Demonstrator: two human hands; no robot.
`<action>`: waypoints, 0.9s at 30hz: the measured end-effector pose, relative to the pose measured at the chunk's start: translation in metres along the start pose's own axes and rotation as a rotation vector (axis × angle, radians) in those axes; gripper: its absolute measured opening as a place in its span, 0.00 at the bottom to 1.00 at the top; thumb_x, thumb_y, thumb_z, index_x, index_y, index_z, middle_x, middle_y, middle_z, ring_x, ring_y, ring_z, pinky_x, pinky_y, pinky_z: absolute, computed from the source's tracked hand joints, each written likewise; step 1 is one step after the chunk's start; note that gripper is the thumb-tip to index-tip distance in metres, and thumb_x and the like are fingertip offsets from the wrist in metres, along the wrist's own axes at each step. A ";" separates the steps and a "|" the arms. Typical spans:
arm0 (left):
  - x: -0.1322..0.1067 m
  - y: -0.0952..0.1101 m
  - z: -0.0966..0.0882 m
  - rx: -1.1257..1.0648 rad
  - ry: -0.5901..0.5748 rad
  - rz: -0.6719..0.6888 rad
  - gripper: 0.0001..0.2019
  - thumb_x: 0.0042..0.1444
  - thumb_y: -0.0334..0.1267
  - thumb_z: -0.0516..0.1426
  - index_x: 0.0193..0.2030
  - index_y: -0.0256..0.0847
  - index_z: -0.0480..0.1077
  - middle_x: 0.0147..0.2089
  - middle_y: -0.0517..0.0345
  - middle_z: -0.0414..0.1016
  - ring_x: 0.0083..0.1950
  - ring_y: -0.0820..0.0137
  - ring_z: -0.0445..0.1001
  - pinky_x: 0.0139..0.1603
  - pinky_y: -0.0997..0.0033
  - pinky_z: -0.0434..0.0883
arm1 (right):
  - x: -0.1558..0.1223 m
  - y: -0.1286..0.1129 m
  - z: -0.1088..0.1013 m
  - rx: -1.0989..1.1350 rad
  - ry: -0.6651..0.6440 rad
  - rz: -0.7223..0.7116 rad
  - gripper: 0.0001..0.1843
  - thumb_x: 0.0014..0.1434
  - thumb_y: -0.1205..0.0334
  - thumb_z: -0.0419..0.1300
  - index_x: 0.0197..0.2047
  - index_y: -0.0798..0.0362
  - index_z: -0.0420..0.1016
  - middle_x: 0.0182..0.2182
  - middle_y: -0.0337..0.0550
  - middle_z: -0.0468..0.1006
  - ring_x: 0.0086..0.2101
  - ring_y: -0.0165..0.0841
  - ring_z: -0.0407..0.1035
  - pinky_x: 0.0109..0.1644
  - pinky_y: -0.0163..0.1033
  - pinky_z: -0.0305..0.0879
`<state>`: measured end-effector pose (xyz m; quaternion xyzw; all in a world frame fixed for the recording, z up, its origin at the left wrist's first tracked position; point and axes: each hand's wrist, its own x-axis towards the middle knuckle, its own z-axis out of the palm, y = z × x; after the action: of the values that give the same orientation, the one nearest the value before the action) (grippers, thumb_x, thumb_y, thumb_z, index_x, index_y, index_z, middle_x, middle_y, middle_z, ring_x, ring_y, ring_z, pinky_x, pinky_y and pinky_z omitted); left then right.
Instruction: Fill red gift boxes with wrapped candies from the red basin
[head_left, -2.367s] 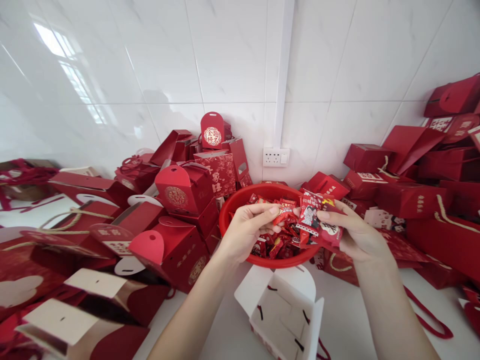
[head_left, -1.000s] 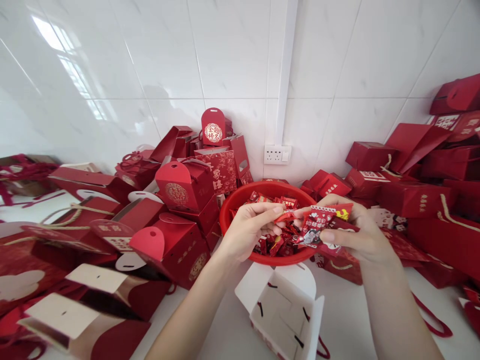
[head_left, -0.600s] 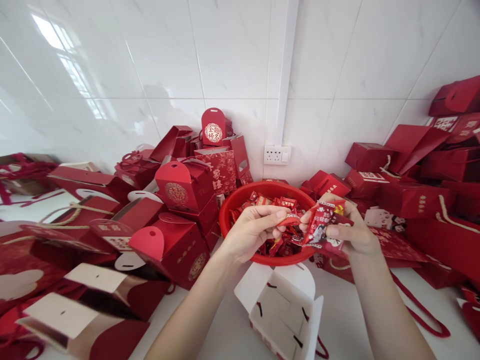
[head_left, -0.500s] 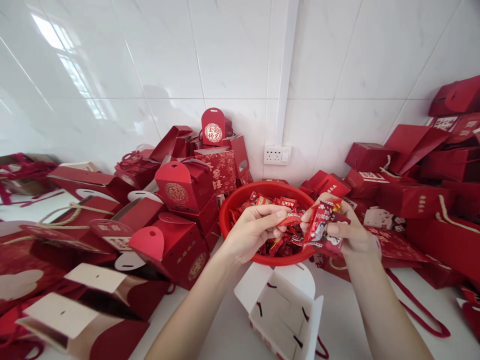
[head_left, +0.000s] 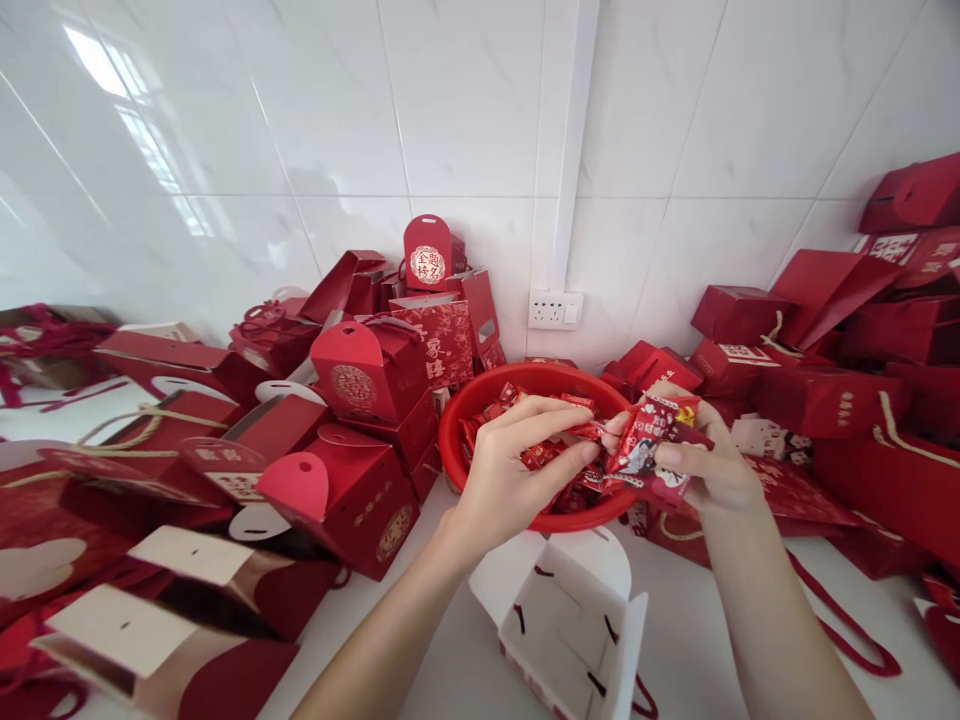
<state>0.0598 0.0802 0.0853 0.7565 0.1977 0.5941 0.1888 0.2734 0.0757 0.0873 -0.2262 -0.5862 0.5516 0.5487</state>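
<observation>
A round red plastic bowl point(head_left: 480, 398) full of small red-wrapped candies point(head_left: 541, 455) stands near the wall. My left hand point(head_left: 510, 475) hovers over the bowl, fingers apart, its tips touching a candy next to my right hand. My right hand point(head_left: 701, 465) is closed round a bunch of red candy packets point(head_left: 649, 440) at the bowl's right rim. Just in front of the bowl, an open gift box point(head_left: 570, 625) with a white inside lies below my hands.
Piles of red gift boxes point(head_left: 352, 400) fill the left side of the white table, and more red boxes point(head_left: 832, 380) stack on the right. A wall socket point(head_left: 553, 309) sits behind the bowl. A red cord handle point(head_left: 855, 640) lies by my right forearm.
My left hand let go its pinch and spread its fingers over the bowl. My right hand kept its packets, turning them a little more upright.
</observation>
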 end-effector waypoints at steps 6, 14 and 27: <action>0.001 -0.006 0.003 -0.245 0.059 -0.103 0.11 0.55 0.29 0.68 0.44 0.45 0.84 0.44 0.53 0.84 0.45 0.68 0.82 0.49 0.69 0.79 | 0.001 0.004 0.001 0.040 0.044 -0.003 0.22 0.44 0.51 0.78 0.38 0.46 0.75 0.34 0.43 0.86 0.42 0.50 0.83 0.46 0.57 0.80; -0.001 -0.010 0.010 -0.481 0.084 -0.257 0.10 0.51 0.33 0.71 0.40 0.50 0.85 0.41 0.53 0.84 0.44 0.66 0.81 0.50 0.64 0.79 | 0.003 0.014 0.001 0.189 0.100 0.042 0.30 0.38 0.53 0.80 0.41 0.43 0.71 0.28 0.37 0.84 0.36 0.50 0.84 0.44 0.59 0.79; 0.000 -0.016 0.009 -0.555 0.015 -0.184 0.14 0.51 0.27 0.70 0.42 0.51 0.85 0.43 0.54 0.83 0.46 0.68 0.81 0.49 0.69 0.79 | 0.003 0.011 -0.004 0.099 -0.034 0.050 0.28 0.40 0.49 0.79 0.37 0.47 0.70 0.30 0.43 0.85 0.36 0.49 0.83 0.38 0.54 0.81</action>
<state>0.0675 0.0931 0.0749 0.6504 0.0967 0.6113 0.4404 0.2726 0.0835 0.0783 -0.2037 -0.5616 0.5971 0.5353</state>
